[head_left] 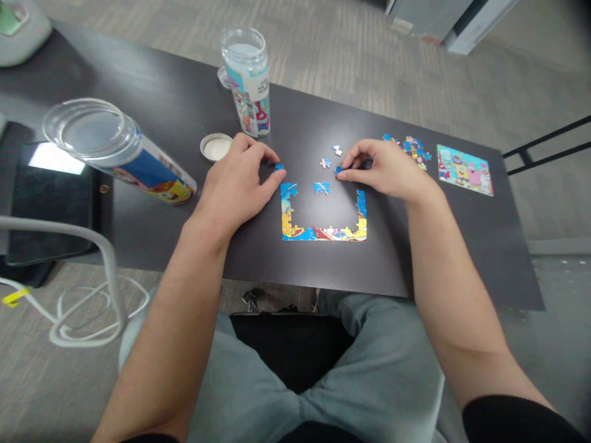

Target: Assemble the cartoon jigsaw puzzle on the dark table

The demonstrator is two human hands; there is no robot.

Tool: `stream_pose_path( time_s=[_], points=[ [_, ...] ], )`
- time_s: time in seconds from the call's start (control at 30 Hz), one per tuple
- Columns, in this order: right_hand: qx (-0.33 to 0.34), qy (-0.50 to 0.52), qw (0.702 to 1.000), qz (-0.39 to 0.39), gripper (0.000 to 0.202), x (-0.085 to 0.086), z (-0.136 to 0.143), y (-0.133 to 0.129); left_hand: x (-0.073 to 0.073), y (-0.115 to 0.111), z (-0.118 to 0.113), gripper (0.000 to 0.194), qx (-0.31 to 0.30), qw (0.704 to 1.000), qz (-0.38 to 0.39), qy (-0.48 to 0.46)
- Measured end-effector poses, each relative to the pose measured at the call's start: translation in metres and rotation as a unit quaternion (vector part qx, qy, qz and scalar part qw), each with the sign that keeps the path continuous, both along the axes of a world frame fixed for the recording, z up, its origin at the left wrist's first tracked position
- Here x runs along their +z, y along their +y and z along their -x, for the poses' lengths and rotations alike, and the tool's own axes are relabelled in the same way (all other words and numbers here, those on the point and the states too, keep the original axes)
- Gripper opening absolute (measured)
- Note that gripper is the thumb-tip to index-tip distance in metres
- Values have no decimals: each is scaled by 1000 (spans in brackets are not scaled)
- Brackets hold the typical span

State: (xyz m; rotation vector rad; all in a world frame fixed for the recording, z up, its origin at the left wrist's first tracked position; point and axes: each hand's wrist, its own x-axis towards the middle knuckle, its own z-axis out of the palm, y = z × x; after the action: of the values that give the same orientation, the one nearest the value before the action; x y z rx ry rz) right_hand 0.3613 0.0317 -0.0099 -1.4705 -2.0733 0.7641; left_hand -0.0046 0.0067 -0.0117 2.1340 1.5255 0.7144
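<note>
A partial puzzle frame (324, 234) lies on the dark table, with its left, bottom and right sides joined. A short joined blue section (322, 188) rests at the gap along its top. My left hand (252, 178) is just above the frame's upper left corner, thumb and forefinger apart, beside a small blue piece (279, 167) on the table. My right hand (376, 167) pinches a blue puzzle piece (338, 170) between thumb and forefinger, up and right of the blue section. Two loose pieces (325, 163) lie near its fingertips.
A pile of pieces (415, 151) and a cartoon picture card (465, 170) are at the right. Two clear-topped canisters, one tall (138, 157) and one farther back (249, 86), stand left. A round lid (216, 147) is between them. A tablet (55, 197) and white cable (108, 264) are far left.
</note>
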Motion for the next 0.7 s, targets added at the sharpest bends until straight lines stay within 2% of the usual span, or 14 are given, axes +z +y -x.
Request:
stream_pose_path(
  time_s=[0.27,0.47,0.6,0.7],
  points=[
    [33,-22,999,-30,33,6,1,0,3,-2,-2,21,5,1000,8,1],
    [16,-11,1000,-15,44,4,-2,0,3,-2,-1,24,1,1000,3,0],
    [18,40,999,16,49,7,5,-2,3,-2,-1,24,0,1000,3,1],
    [40,111,993,23,51,10,21,-5,5,-4,-3,26,1,1000,3,12]
  ],
)
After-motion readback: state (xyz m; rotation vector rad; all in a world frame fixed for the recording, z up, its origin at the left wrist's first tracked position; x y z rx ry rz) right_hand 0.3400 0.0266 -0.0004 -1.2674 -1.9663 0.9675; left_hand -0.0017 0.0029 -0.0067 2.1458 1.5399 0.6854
